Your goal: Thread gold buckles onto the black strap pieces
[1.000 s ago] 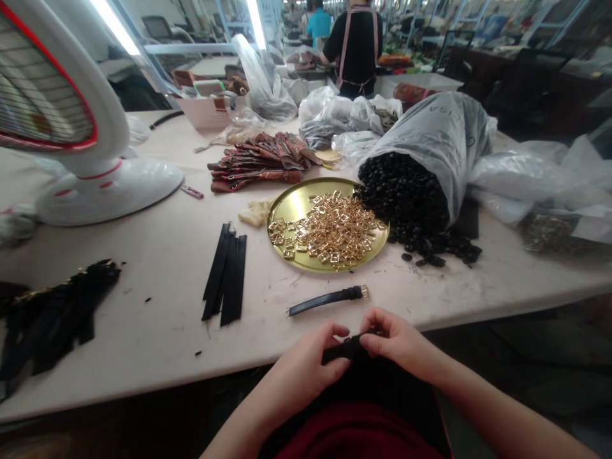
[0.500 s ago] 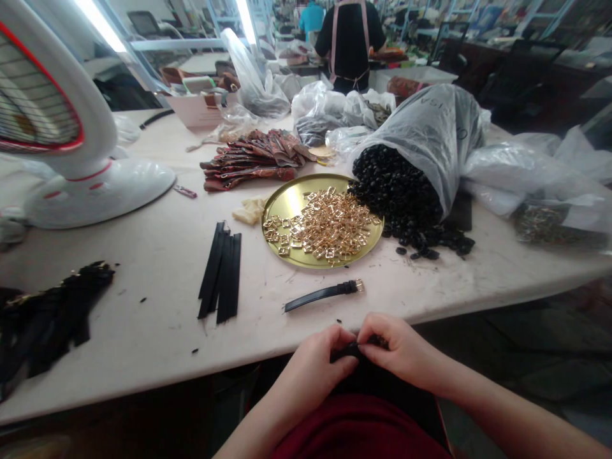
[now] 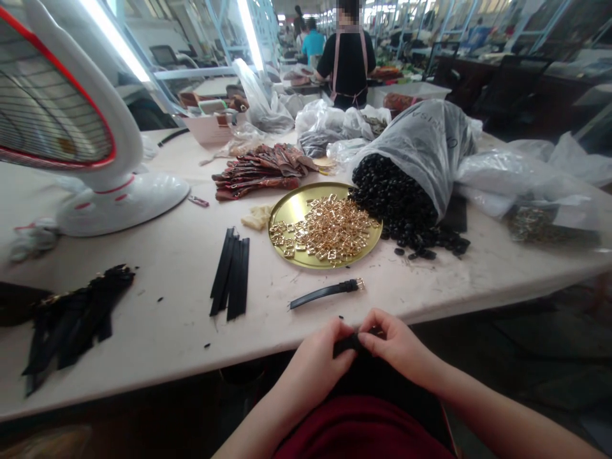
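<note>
Just off the table's front edge, my left hand (image 3: 325,357) pinches a small black strap (image 3: 348,344) between thumb and fingers. Close beside it, my right hand (image 3: 394,341) is closed at the strap's other end; its fingertips partly hide that end. Above the hands lies a black strap with a gold buckle (image 3: 327,293). A round gold tray (image 3: 306,258) holds a heap of gold buckles (image 3: 335,226). Black loops (image 3: 394,191) spill from a plastic bag (image 3: 430,137) onto the table beside the tray. Several flat black strips (image 3: 230,274) lie left of the buckled strap.
A white fan (image 3: 124,204) stands at the left, with a pile of black straps (image 3: 83,312) in front of it. Reddish-brown pieces (image 3: 262,171) lie behind the tray. More plastic bags (image 3: 526,178) lie at the right. A person in an apron (image 3: 348,60) stands beyond the table.
The view has tilted up slightly and shifted left, so table items appear farther right or lower. Both hands keep hold of the black strap, with only slight finger movement.
</note>
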A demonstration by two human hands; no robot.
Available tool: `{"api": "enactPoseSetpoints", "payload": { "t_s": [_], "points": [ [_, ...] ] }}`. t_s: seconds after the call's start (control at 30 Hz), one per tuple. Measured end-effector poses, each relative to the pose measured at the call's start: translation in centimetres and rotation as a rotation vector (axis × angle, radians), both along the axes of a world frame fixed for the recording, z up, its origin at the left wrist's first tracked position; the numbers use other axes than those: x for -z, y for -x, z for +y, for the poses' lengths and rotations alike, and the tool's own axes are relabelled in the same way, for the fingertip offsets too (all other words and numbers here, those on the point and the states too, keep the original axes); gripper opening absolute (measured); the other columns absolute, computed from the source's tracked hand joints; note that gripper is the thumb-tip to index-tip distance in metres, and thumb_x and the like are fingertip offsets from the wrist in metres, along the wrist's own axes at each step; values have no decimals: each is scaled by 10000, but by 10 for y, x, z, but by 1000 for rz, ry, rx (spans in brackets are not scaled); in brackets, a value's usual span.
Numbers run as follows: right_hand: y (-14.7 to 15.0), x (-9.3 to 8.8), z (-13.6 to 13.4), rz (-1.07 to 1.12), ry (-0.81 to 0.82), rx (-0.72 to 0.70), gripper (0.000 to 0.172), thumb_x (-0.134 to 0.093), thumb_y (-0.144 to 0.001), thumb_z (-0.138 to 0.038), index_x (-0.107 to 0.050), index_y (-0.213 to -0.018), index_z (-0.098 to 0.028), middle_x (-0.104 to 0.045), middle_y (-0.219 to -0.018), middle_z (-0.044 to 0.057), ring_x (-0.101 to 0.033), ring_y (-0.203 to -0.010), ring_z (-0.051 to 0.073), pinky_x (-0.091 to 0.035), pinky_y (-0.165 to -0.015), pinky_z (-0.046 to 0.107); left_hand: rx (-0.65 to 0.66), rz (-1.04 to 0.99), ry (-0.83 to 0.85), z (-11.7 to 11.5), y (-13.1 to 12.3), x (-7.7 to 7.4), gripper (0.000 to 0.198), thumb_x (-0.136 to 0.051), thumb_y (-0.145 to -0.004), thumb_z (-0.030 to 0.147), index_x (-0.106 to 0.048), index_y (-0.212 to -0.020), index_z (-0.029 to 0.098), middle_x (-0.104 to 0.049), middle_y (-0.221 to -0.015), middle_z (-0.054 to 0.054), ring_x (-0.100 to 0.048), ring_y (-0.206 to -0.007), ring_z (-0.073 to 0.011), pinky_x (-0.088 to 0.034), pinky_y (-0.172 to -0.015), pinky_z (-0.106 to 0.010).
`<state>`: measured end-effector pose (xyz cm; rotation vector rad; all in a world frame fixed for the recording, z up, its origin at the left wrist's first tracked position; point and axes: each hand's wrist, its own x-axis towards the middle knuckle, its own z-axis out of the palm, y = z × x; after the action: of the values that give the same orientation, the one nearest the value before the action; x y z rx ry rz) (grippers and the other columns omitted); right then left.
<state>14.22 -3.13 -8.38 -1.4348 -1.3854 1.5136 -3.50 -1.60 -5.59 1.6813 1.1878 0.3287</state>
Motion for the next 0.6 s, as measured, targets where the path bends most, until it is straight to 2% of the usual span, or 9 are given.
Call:
{"api": "enactPoseSetpoints", "payload": {
  "t_s": [0.13, 0.2, 0.33, 0.43, 0.6],
  "points": [
    [-3, -6, -4, -125, -95, -105, 20, -571, -717, -175, -551, -715, -170, -578, -688, -14, -523, -661, 128, -400, -620, 234, 63, 89, -44, -6, -4, 6, 191, -514, -711, 171, -587, -884, 210, -667, -869, -10, -593, -819, -186, -418, -701, -265],
    [-3, -11, -4, -160, -127, -162, 35, -569, -696, -137, -567, -705, -171, -603, -728, -5, -538, -707, 141, -406, -656, 244, 100, 114, -41, -6, -4, 6, 169, -513, -695, 162, -595, -837, 203, -666, -823, -6, -591, -773, -182, -412, -661, -258],
    [-3, -14, 0, -145, -118, -192, 28, -563, -714, -150, -572, -724, -174, -608, -734, -5, -542, -711, 142, -410, -653, 243, 90, 9, 99, -1, 2, -1, 196, -499, -711, 185, -572, -892, 193, -669, -846, -1, -600, -762, -164, -426, -659, -248],
    [-5, -13, 3, -114, -63, -192, 33, -559, -726, -163, -561, -755, -178, -588, -705, -17, -529, -663, 129, -407, -610, 231, 44, -31, 210, 4, 9, -4, 162, -443, -762, 233, -559, -859, 176, -669, -764, 3, -604, -696, -154, -429, -612, -244],
    [-10, -15, 5, -207, -87, -292, 64, -590, -715, -192, -575, -777, -192, -594, -755, -13, -523, -719, 147, -400, -663, 261, 72, 30, 155, 8, 8, 7, 157, -474, -744, 254, -600, -781, 168, -645, -718, 11, -566, -673, -148, -391, -575, -234]
  ]
}}
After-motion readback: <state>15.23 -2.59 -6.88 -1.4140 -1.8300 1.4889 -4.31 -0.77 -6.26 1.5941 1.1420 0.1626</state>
